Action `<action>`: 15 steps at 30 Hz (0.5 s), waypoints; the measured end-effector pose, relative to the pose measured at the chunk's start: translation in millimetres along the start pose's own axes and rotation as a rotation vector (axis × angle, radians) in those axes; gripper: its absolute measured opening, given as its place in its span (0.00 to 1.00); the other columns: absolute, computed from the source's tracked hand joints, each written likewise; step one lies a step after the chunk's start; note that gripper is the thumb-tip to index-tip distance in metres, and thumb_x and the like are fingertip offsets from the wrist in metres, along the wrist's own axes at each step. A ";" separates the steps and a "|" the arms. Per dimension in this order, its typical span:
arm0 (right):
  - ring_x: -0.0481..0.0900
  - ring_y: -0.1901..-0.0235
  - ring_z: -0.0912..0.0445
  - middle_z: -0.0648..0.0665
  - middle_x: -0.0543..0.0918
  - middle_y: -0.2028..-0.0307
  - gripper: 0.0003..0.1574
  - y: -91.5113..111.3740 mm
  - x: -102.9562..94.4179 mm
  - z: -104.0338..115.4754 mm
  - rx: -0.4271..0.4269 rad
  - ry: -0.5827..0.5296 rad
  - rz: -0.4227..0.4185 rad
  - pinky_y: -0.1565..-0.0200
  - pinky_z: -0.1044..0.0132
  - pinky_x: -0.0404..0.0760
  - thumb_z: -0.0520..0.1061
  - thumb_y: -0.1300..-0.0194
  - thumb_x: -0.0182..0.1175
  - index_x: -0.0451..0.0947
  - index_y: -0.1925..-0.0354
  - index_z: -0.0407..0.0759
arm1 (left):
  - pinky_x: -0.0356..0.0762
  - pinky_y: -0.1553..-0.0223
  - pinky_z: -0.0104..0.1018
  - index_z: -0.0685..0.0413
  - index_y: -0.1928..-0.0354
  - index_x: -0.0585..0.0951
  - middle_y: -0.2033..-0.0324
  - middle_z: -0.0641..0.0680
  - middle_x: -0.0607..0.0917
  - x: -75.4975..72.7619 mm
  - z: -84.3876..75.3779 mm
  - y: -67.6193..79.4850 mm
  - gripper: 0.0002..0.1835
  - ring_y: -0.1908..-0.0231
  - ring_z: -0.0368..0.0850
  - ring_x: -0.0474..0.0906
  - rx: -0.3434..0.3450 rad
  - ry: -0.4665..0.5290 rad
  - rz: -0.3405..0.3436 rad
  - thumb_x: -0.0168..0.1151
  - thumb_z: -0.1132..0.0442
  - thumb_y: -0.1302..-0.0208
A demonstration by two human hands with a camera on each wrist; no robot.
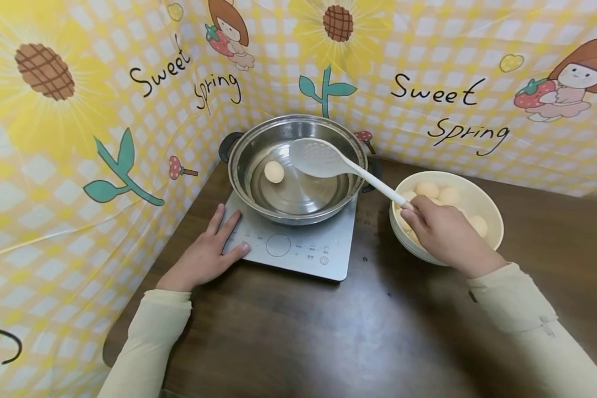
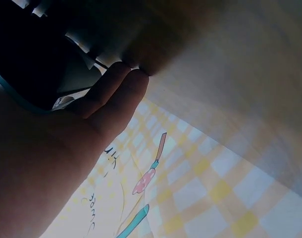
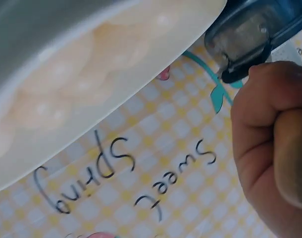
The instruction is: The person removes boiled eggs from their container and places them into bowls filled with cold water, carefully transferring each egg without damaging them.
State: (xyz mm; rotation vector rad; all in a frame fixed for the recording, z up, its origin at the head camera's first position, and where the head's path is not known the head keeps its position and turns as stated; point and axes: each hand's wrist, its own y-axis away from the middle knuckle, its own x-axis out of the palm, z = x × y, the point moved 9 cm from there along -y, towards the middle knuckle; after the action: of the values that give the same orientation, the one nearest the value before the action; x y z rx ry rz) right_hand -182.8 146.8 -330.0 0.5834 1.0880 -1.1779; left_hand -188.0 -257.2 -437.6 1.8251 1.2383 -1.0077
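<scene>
My right hand (image 1: 445, 232) grips the handle of a white slotted spoon (image 1: 318, 157), its fingers curled round the end. The spoon's perforated bowl is over the steel pot (image 1: 298, 218); whether it touches the water cannot be told. In the pot, left of the spoon, lies one pale, rounded egg (image 1: 274, 172). My left hand (image 1: 204, 257) rests with spread fingers on the left edge of a silver induction cooker (image 1: 323, 265) under the pot. In the right wrist view, my curled right hand (image 3: 270, 144) is beside a cream bowl (image 3: 156, 89) of eggs (image 3: 47, 106).
The cream bowl stands right of the cooker on the dark brown table (image 1: 278, 331), under my right hand. A yellow checked cloth (image 1: 278, 83) hangs behind and left of the pot. Black handles (image 1: 229, 146) stick out from the pot's sides.
</scene>
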 end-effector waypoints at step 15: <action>0.71 0.85 0.44 0.47 0.68 0.85 0.11 -39.2 1.8 44.4 -0.130 0.181 -0.141 0.81 0.48 0.69 0.48 0.21 0.53 0.68 0.60 0.42 | 0.64 0.41 0.69 0.47 0.18 0.45 0.21 0.61 0.33 0.8 3.9 0.3 0.46 0.32 0.79 0.56 0.017 -0.012 -0.022 0.49 0.34 0.26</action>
State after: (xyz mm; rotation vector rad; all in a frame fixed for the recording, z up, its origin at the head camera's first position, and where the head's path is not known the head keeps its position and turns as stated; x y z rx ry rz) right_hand -203.1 96.0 -307.4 0.5259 1.3678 -1.1814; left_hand -188.3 -260.3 -440.0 1.8193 1.2493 -1.0423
